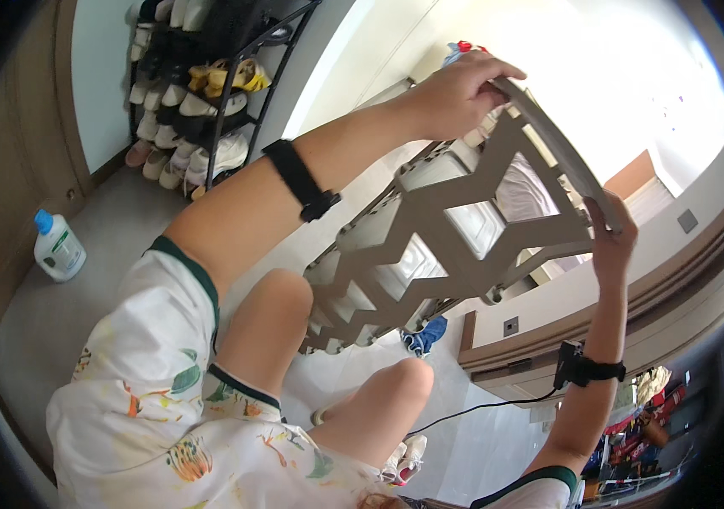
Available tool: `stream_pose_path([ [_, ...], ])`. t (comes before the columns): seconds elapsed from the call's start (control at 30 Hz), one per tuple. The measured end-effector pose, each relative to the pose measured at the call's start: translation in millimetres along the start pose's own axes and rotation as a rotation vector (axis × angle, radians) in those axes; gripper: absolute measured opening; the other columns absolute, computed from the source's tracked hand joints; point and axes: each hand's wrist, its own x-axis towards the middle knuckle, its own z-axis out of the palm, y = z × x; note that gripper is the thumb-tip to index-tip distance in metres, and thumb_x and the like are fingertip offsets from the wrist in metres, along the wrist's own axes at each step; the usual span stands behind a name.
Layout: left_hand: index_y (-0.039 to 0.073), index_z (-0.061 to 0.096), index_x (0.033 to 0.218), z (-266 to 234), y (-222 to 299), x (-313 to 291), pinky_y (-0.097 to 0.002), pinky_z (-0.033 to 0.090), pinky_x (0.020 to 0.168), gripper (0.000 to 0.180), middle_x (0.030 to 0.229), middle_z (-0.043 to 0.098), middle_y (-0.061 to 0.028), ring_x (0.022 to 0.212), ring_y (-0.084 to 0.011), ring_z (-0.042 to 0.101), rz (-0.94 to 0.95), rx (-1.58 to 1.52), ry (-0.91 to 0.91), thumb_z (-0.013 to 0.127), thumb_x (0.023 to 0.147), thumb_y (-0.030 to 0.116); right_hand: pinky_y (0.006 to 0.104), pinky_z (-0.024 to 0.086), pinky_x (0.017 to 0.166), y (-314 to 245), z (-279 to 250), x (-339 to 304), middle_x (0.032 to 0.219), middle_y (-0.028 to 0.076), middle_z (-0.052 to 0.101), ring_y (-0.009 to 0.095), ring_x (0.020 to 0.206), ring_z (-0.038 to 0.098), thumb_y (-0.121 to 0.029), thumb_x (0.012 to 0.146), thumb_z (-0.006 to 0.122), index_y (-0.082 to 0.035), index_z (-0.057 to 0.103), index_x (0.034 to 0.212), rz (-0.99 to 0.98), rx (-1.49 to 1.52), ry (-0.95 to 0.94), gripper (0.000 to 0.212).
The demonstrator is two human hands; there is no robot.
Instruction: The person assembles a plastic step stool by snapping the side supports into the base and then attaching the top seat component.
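Observation:
A tall taupe plastic storage rack (451, 212) with zigzag cut-out side panels stands tilted in the view in front of my knees. Pale, see-through panels (474, 227) show through its openings. My left hand (466, 92) is closed round the far end of the rack's top edge, fingers bent over the rim. Lower down to the right, my right hand (614, 231) grips the other end of that same edge, with the thumb on the near side. Black bands are strapped round both forearms, and a cable hangs from the right one.
A black shoe rack (234, 93) full of shoes stands at the upper left. A white bottle with a blue cap (60, 246) is on the grey floor by a brown door (14, 153). Blue cloth (431, 335) and light shoes (407, 458) lie near my legs.

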Motion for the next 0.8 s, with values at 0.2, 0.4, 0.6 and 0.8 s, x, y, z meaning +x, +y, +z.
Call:
stream_pose_path([
  [0.2,0.007,0.048,0.136,4,10,-7,-0.0317,0.048,0.093,0.053,0.117,0.05,-0.0134,0.097,-0.0208,0.057,0.026,0.087,-0.008,0.049,0.084,0.003,0.0216,0.046,0.071,33,-7,-4,0.089,0.0,0.066,0.006,0.081,0.057,-0.002,0.09,0.065,-0.002,0.068,0.105,0.056,0.114,-0.033,0.015],
  [0.4,0.002,0.04,0.139,8,21,-14,-0.0335,0.052,0.092,0.061,0.133,0.043,-0.0199,0.111,-0.0259,0.058,-0.052,0.002,-0.098,0.056,0.081,0.006,0.0242,0.047,0.078,30,-18,-13,0.093,0.002,0.067,0.008,0.086,0.058,0.001,0.089,0.063,-0.001,0.065,0.107,0.124,0.071,-0.067,0.018],
  [0.6,0.002,0.042,0.138,9,17,-17,-0.0337,0.052,0.093,0.06,0.13,0.047,-0.0186,0.107,-0.0245,0.06,-0.119,-0.057,-0.055,0.063,0.081,0.003,0.0238,0.047,0.079,27,-17,-8,0.091,0.001,0.066,0.007,0.086,0.057,0.005,0.087,0.06,0.001,0.063,0.108,0.084,0.041,-0.122,0.022],
  [0.8,0.005,0.05,0.132,12,16,-12,-0.0339,0.048,0.093,0.059,0.118,0.055,-0.0164,0.107,-0.0233,0.058,-0.102,0.019,0.037,0.072,0.078,0.013,0.0231,0.046,0.072,21,-16,-10,0.085,-0.001,0.062,0.006,0.079,0.053,0.003,0.088,0.057,0.001,0.062,0.107,0.098,-0.056,-0.169,0.02],
])
